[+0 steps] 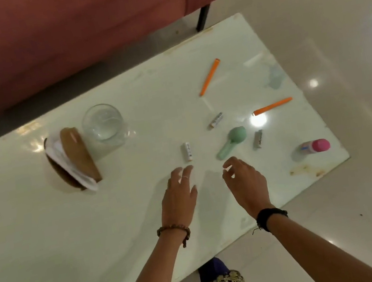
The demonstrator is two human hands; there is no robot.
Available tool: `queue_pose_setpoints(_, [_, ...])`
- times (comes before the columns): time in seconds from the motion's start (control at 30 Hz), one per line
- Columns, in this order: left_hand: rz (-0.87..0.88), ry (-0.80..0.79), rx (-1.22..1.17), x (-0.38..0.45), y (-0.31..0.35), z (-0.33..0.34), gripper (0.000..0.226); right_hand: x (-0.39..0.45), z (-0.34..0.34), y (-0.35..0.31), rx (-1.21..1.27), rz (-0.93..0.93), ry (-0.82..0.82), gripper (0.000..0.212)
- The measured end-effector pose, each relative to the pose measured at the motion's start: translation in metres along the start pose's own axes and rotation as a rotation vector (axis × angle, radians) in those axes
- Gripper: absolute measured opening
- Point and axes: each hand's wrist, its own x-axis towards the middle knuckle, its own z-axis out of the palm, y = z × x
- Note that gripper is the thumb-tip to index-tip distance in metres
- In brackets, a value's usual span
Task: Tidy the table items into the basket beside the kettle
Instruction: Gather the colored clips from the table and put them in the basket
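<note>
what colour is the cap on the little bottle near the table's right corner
Bright pink: the cap shows clearly in the head view.

On the table (120,225): three batteries (187,151) (216,120) (258,138), two orange pens (209,76) (272,106), one green scoop (231,141), one pink-capped bottle (315,146), one glass tumbler (102,123), one wooden napkin holder (73,159); two hands (179,196) (246,183).
</note>
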Motion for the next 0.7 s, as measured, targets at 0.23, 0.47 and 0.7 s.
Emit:
queue_pose_setpoints(0.23, [-0.134, 0.077, 0.005, 0.062, 0.023, 0.006, 0.043, 0.018, -0.003, 0.046, 0.105, 0.184, 0.005, 0.018])
queue_pose_setpoints(0.47, [-0.102, 0.109, -0.020, 0.080, 0.028, 0.007, 0.020, 0.021, 0.002, 0.055, 0.241, 0.141, -0.032, 0.017])
queue_pose_setpoints(0.7, [-0.212, 0.008, -0.437, 0.024, 0.001, -0.011, 0.030, -0.008, 0.012, 0.013, 0.538, 0.166, -0.074, 0.015])
